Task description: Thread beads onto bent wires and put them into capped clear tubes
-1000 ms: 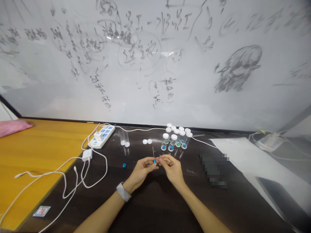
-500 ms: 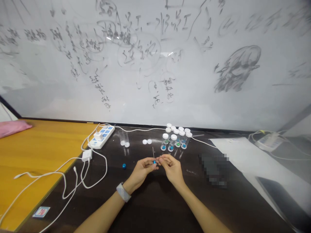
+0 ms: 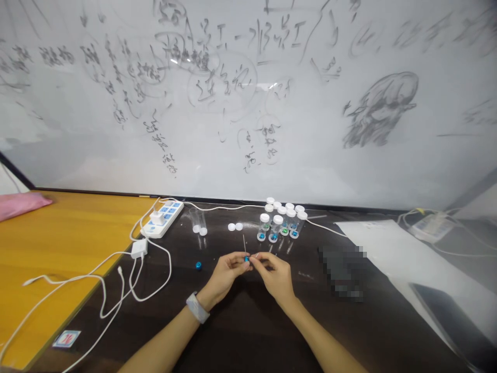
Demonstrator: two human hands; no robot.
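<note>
Between thumb and fingers, my left hand [image 3: 230,270] grips a small shiny blue object [image 3: 246,259], from which a thin pale stick [image 3: 244,243] rises. My right hand [image 3: 276,272] meets it from the right, its fingers pinched beside the blue object; what they hold, if anything, is too small to make out. Another blue piece [image 3: 199,266] lies on the dark table [image 3: 240,331] to the left. Behind the hands stand several clear tubes with white caps [image 3: 277,220], some with blue or green pieces inside. Two white discs [image 3: 235,227] lie left of them.
Two clear tubes [image 3: 199,221] stand at the back left, beside a power strip [image 3: 163,219] with white cables [image 3: 170,264]. A numbered card [image 3: 67,339] lies front left. On the right are a pixelated dark object [image 3: 341,272], white sheets [image 3: 388,248] and a dark flat device [image 3: 450,321].
My right hand's fingers have shifted slightly left and closer to the blue object. My left hand stays in nearly the same place.
</note>
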